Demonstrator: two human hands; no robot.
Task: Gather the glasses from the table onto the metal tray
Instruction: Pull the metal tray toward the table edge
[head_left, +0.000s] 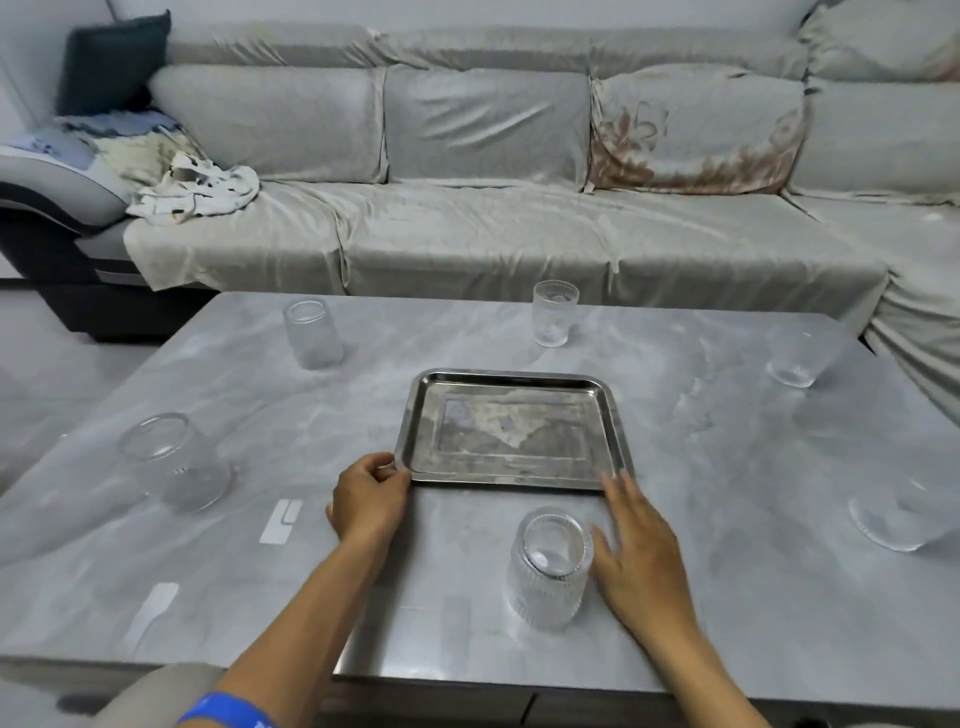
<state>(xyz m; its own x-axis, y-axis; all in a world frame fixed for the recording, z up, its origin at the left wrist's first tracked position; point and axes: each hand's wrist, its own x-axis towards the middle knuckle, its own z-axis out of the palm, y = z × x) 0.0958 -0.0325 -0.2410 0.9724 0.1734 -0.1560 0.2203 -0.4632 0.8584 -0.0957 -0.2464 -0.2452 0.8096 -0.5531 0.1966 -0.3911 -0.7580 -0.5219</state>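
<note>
An empty metal tray lies in the middle of the grey table. My left hand grips its near left corner. My right hand rests flat and open by the tray's near right corner, beside a ribbed glass standing between my hands. Several more clear glasses stand around the table: one at the far left, one at the far middle, one at the near left, one at the far right and one at the near right.
The grey marble-look table ends close to me at its front edge. Behind it runs a long covered sofa with crumpled cloths at its left end. Floor shows to the left of the table.
</note>
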